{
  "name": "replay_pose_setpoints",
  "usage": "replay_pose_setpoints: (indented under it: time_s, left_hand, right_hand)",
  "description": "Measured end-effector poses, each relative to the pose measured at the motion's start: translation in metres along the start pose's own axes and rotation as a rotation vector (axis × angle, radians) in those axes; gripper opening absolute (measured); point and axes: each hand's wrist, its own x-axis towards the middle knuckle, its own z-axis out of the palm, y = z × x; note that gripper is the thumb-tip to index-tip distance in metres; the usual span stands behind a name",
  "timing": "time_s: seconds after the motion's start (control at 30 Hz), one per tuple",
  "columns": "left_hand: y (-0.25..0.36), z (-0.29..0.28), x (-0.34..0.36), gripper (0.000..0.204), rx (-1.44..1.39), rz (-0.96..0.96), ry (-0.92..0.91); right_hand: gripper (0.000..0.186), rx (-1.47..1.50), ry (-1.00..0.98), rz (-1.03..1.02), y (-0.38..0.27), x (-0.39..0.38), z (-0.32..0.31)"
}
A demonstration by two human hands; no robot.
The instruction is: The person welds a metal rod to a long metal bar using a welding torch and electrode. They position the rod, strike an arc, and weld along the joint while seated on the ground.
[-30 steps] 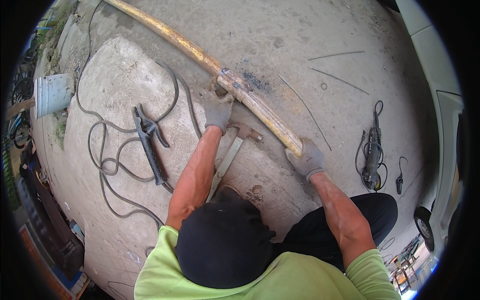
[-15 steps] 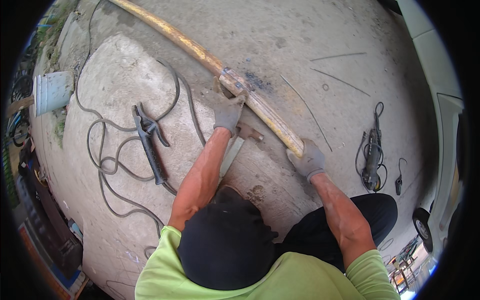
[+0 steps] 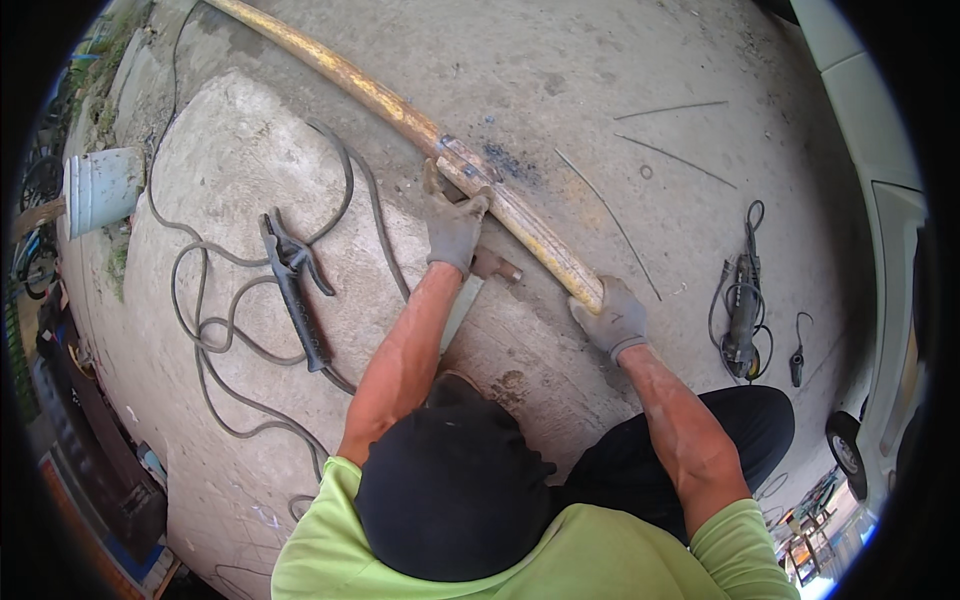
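A long rusty yellow metal pipe (image 3: 545,240) slants from the upper left down toward me. Around its near end, my gloved right hand (image 3: 612,318) is closed. My gloved left hand (image 3: 455,228) grips the pipe's near side by a darker, scorched joint (image 3: 462,160), thumb and fingers set apart along it; part of that grip is hidden. Below the left wrist a hammer (image 3: 497,266) with a rusty head lies on the ground, its pale handle partly covered by my forearm.
At left lies a black welding electrode holder (image 3: 300,300) with looping cable; beyond it stands a white bucket (image 3: 104,190). Thin metal rods (image 3: 610,222) lie right of the pipe. An angle grinder (image 3: 742,315) with its cord lies farther right, near a parked vehicle (image 3: 875,130).
Both hands keep their hold on the pipe. The whole scene sits slightly farther left in the picture, and the hammer handle shows a little less.
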Motion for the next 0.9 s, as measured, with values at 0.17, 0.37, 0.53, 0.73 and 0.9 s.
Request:
replay_pose_setpoints:
  time_s: [0.17,0.37,0.53,0.73,0.9]
  left_hand:
    - [0.019,-0.001,-0.002,0.101,-0.111,-0.102,-0.037]
    - [0.001,-0.003,0.004,0.102,-0.068,-0.009,-0.019]
    - [0.0,-0.004,0.006,0.104,0.141,0.007,-0.06]
    - [0.004,-0.007,0.006,0.096,0.066,0.022,-0.059]
    - [0.004,-0.007,0.006,0.101,0.044,0.034,-0.047]
  right_hand:
    - [0.072,0.002,0.007,0.006,0.002,-0.001,-0.003]
    - [0.071,0.014,0.019,-0.013,0.0,-0.001,-0.002]
    - [0.07,0.016,0.014,-0.002,0.002,-0.001,0.001]
    - [0.068,0.033,0.01,0.008,-0.003,0.0,-0.002]
    - [0.067,0.036,0.01,0.023,-0.002,0.0,-0.002]
